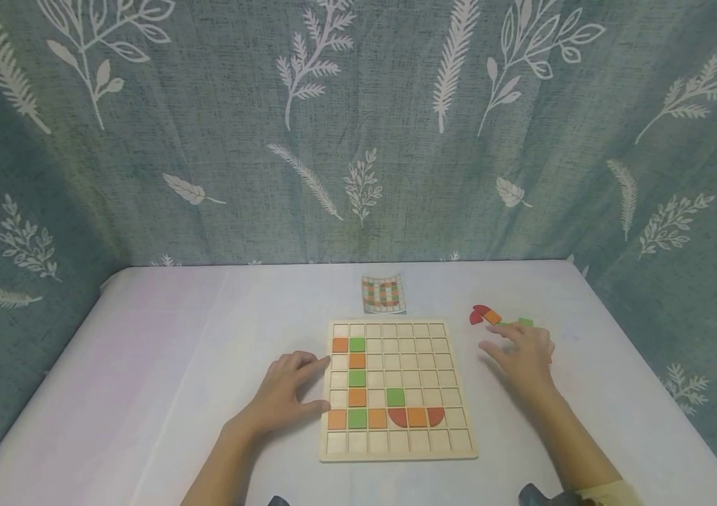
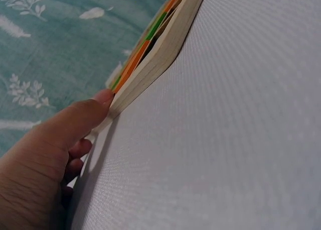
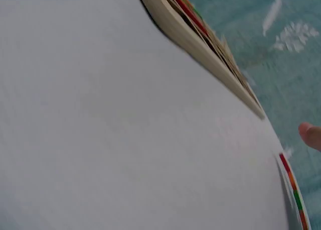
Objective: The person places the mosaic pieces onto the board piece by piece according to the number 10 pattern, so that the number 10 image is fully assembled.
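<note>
A wooden grid board (image 1: pixel 409 456) lies flat on the table, with orange and green squares and two red curved pieces in some of its cells. My left hand (image 1: pixel 279 393) touches the board's left edge with thumb and fingertips; in the left wrist view the thumb (image 2: pixel 83 117) rests against the rim. To the right of the board, my right hand (image 1: pixel 523 355) hovers over loose pieces, thumb and index finger apart, nothing visible between them. Red pieces (image 1: pixel 476 318) and an orange square (image 1: pixel 493 318) show beyond its fingertips, a green piece (image 1: pixel 526 322) behind it. The hand partly hides the pile.
A small card (image 1: pixel 384 294) printed with a coloured grid pattern lies behind the board. White cloth covers the table (image 1: pixel 207 323). A green leaf-patterned curtain (image 1: pixel 358 140) hangs along the back and both sides.
</note>
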The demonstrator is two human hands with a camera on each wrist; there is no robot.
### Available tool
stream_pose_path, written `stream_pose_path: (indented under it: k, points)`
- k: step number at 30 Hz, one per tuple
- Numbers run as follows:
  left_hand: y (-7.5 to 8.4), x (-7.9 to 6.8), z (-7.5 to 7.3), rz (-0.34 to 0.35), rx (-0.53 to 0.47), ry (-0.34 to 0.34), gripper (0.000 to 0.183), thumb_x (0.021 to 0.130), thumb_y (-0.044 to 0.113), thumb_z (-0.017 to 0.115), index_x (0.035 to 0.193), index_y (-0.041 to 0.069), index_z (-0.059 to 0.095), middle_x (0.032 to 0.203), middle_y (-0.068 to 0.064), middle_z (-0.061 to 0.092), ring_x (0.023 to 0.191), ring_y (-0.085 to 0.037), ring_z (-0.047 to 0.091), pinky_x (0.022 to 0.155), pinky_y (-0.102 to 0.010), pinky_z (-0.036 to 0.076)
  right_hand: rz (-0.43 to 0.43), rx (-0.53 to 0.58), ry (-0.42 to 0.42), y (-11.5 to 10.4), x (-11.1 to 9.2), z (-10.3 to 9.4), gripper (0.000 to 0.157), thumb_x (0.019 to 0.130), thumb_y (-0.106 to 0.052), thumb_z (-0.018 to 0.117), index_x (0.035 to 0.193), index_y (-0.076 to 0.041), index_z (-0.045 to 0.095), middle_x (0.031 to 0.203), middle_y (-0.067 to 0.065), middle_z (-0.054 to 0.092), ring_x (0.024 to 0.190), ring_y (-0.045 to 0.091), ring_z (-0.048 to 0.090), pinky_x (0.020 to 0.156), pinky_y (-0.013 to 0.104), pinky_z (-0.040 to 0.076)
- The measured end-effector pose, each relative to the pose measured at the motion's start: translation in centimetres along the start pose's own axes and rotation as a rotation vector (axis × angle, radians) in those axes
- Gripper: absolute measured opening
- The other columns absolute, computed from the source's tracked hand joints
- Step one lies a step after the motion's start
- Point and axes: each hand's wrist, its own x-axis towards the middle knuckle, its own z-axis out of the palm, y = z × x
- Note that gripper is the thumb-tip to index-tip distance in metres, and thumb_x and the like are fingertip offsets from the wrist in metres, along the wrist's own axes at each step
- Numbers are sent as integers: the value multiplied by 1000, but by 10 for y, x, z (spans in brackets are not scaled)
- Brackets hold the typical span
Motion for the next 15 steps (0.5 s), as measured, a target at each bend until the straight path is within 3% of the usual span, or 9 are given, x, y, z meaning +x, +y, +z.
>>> stream_pose_path:
  k: [9, 15]
  points:
    - [-1, -1, 1, 13, 6, 9, 67, 74, 45, 72, 131, 14, 57, 113, 0, 52, 107, -18, 46, 88, -39, 36, 205, -170, -41, 26, 17, -2, 44, 84, -24, 70, 124, -6, 61, 121, 23, 47, 114, 44, 31, 87, 59, 23]
    - [-2, -1, 1, 20, 20, 9, 67, 75, 46, 71, 131, 14, 57, 113, 0, 52, 106, -18, 46, 88, -39, 36, 116, -232, -50, 34, 19, -1, 40, 89, -23, 65, 122, 0, 58, 117, 28, 45, 107, 47, 33, 82, 60, 21]
